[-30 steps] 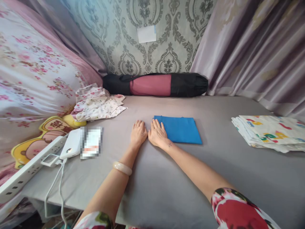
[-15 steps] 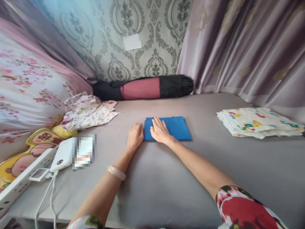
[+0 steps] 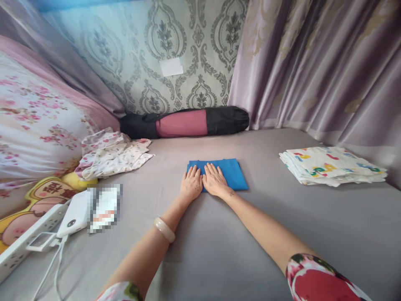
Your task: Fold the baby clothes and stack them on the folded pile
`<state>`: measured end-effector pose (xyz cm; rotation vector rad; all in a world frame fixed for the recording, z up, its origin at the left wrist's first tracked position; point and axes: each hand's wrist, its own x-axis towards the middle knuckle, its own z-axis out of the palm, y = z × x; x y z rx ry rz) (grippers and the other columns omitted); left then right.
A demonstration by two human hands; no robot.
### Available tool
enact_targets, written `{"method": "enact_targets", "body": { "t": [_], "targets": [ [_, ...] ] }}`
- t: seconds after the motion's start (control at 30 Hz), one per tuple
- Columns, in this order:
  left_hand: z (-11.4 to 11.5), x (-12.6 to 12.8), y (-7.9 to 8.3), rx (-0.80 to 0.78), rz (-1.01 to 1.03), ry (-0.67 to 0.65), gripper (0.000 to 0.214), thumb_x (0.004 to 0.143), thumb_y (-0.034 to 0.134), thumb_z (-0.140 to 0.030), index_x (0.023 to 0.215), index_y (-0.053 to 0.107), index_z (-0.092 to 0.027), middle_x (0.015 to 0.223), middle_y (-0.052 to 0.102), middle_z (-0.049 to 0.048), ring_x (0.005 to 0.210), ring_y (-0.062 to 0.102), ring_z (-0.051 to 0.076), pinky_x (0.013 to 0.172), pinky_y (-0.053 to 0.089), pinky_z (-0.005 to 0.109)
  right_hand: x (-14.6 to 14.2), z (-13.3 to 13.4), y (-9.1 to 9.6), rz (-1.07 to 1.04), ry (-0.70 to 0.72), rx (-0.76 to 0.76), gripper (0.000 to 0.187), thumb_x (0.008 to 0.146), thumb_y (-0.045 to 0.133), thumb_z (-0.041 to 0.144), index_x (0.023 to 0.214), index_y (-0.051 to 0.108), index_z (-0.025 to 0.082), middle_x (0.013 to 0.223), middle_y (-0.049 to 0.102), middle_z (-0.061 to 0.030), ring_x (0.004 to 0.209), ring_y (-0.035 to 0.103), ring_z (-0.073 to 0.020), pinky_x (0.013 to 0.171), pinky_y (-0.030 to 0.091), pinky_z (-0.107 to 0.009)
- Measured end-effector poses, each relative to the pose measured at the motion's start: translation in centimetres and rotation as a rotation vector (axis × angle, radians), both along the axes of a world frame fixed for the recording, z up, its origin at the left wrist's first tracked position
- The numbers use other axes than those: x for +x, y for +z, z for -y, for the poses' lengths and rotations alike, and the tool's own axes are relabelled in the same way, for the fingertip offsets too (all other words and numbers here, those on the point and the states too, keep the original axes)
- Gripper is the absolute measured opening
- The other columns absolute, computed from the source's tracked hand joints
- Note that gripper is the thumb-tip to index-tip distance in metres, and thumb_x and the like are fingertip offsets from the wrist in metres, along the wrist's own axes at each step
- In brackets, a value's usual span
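Both hands flat, fingers spread: left hand (image 3: 191, 184), right hand (image 3: 214, 180) pressing blue cloth (image 3: 231, 172) near edge.

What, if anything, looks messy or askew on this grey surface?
Only the floral garment at the left: it lies crumpled in a loose heap. The blue cloth is folded flat under the left hand and right hand, and the patterned stack at the right is neatly folded. Nothing looks spilled or damaged.
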<state>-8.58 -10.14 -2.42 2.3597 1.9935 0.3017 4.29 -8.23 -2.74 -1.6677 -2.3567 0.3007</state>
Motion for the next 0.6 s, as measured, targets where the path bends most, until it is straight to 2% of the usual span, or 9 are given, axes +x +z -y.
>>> {"method": "enact_targets", "body": {
  "t": [0.13,0.2,0.27,0.33,0.4,0.47,0.6],
  "targets": [
    [-0.7,0.8,1.5,0.029,-0.054,-0.009,0.04,0.096,0.032,-0.027,0.122,0.061,-0.014,0.14,0.054,0.0143,0.131,0.048,0.029,0.113,0.03,0.054,0.8,-0.8,0.7,-0.022,0.028,-0.096,0.059,0.098,0.022,0.033,0.149,0.034,0.005,0.159,0.024,-0.0119,0.147,0.018,-0.0235,0.119,0.013,-0.043],
    [-1.3,1.4,1.8,0.065,-0.056,0.024,0.039,0.096,0.032,-0.028,0.113,0.064,-0.014,0.13,0.061,0.0151,0.125,0.053,0.029,0.112,0.029,0.054,1.7,-1.1,1.1,-0.01,0.005,-0.053,0.058,0.099,0.021,0.032,0.148,0.037,0.006,0.158,0.027,-0.0124,0.147,0.019,-0.0237,0.119,0.013,-0.043],
    [-2.0,1.9,1.6,0.119,-0.047,0.032,0.043,0.097,0.031,-0.032,0.12,0.061,-0.012,0.136,0.057,0.0163,0.131,0.047,0.029,0.114,0.026,0.051,2.8,-1.3,1.1,0.033,-0.056,0.058,0.057,0.098,0.023,0.031,0.147,0.038,0.005,0.157,0.029,-0.015,0.147,0.018,-0.0258,0.119,0.008,-0.045],
    [-2.7,2.2,1.0,0.134,-0.038,-0.006,0.051,0.098,0.029,-0.038,0.134,0.052,-0.011,0.148,0.045,0.0158,0.141,0.034,0.029,0.117,0.022,0.05,3.8,-1.5,0.9,0.081,-0.116,0.115,0.057,0.099,0.024,0.031,0.147,0.039,0.005,0.156,0.03,-0.0162,0.147,0.018,-0.0273,0.118,0.006,-0.048],
    [-3.2,2.4,0.1,0.075,-0.029,-0.044,0.057,0.098,0.027,-0.044,0.143,0.044,-0.012,0.154,0.036,0.0142,0.145,0.025,0.029,0.119,0.018,0.05,4.5,-1.5,0.4,0.103,-0.153,0.094,0.057,0.099,0.025,0.033,0.148,0.038,0.007,0.156,0.031,-0.0149,0.147,0.019,-0.0271,0.118,0.007,-0.049],
    [-3.4,2.4,-0.6,0.004,-0.025,-0.053,0.061,0.098,0.024,-0.047,0.146,0.04,-0.013,0.155,0.034,0.0133,0.146,0.023,0.029,0.119,0.017,0.052,4.7,-1.6,-0.2,0.106,-0.166,0.072,0.057,0.099,0.025,0.035,0.148,0.037,0.009,0.156,0.031,-0.0135,0.146,0.021,-0.0261,0.118,0.008,-0.048],
    [-3.4,2.4,-0.8,-0.032,-0.042,-0.041,0.062,0.098,0.023,-0.048,0.148,0.037,-0.014,0.156,0.032,0.0124,0.147,0.02,0.028,0.119,0.015,0.052,4.6,-1.6,-0.6,0.098,-0.172,0.071,0.058,0.098,0.025,0.036,0.149,0.037,0.009,0.157,0.03,-0.0131,0.146,0.02,-0.0257,0.118,0.007,-0.048]
  ]
}}
